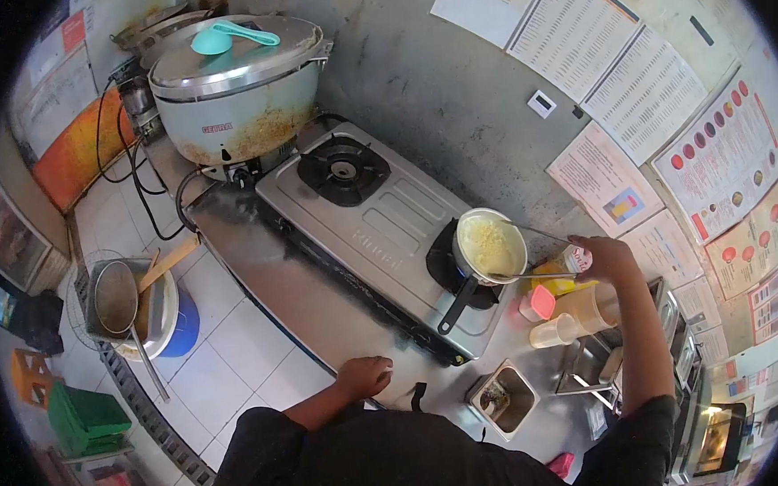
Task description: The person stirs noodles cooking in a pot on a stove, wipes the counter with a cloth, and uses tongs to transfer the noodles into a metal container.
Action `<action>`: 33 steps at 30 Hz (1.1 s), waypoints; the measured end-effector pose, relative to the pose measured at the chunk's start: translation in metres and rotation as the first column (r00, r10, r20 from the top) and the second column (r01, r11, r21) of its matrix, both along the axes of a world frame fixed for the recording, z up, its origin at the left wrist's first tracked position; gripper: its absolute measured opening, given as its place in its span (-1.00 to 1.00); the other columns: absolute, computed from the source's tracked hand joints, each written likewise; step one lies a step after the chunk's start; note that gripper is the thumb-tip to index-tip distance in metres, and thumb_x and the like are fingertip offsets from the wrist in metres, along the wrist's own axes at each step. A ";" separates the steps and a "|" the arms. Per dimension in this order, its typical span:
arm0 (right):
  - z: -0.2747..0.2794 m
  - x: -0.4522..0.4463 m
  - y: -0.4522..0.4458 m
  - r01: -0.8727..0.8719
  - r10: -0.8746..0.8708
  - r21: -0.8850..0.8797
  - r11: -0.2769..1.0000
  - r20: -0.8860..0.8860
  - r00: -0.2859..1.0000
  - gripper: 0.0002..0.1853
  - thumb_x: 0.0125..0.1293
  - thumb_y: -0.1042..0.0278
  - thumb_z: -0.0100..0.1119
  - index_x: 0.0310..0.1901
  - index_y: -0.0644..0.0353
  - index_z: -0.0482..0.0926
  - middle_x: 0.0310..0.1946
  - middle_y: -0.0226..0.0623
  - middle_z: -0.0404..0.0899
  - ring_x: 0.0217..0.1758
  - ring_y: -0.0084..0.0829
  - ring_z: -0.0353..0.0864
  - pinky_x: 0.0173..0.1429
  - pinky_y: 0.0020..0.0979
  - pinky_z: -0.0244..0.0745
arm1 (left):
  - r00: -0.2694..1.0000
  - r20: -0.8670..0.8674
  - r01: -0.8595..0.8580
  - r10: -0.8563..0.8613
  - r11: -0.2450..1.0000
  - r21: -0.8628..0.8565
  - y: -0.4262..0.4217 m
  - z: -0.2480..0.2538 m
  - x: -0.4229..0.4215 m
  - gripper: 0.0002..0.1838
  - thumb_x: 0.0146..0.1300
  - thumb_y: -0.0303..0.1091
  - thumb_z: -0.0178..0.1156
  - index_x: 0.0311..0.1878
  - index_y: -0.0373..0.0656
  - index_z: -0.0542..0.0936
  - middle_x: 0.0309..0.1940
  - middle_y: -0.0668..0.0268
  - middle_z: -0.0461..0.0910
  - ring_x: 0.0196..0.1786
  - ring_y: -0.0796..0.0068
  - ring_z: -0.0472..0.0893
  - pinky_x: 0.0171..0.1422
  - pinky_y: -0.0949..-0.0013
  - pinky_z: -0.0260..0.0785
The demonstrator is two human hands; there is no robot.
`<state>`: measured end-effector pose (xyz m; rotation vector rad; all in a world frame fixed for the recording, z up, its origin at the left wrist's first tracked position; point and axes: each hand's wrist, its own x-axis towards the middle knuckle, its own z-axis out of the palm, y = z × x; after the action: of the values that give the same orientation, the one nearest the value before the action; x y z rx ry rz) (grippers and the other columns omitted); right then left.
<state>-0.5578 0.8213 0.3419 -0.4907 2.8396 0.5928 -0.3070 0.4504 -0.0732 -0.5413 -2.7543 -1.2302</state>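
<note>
While the round pan (pixel 521 257) sits on the right-hand burner of the two-burner stove (pixel 405 215), its pale yellow contents (pixel 485 237) show a lumpy, uneven surface inside a smooth light-coloured wall, and its straight black handle (pixel 457 306) points toward the counter's front edge. The stove has a brushed metal top with rounded corners and dark, spoked burner supports; the counter (pixel 275 277) beneath it is dull, smudged metal. Past the stove's far end stands a bulky cylindrical cooker (pixel 248 118), rust-brown stains roughening its pale side, with a glossy turquoise scoop (pixel 234 36) lying on its metal lid. Nearer the person are translucent plastic cups (pixel 552 331) and a rectangular steel container (pixel 521 386) with rounded corners.

The right hand (pixel 605 258) has its fingers bent around long, thin metal tongs (pixel 542 275), whose two arms stand apart and reach to the pan's rim; whether the tips touch it is unclear. The left hand (pixel 364 378) is loosely curled near the counter's front edge, well apart from the pan. Its palm is hidden, so one cannot tell whether it holds anything.
</note>
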 end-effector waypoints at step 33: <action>-0.119 0.008 0.006 -0.024 -0.032 -0.341 0.940 -0.159 0.987 -0.63 0.36 -0.08 0.30 -0.16 0.11 0.70 -0.35 0.01 0.72 -0.22 0.13 0.72 -0.12 0.07 0.60 | 0.998 -0.058 0.001 0.000 1.000 0.010 -0.002 0.001 0.000 -0.80 0.29 -0.22 0.30 -0.07 -0.02 0.62 -0.33 0.21 0.71 -0.31 0.05 0.73 -0.26 0.00 0.57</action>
<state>-0.5502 0.8271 0.2226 -0.5112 3.1141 0.1369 -0.3068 0.4481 -0.0725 -0.5672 -2.6995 -1.2078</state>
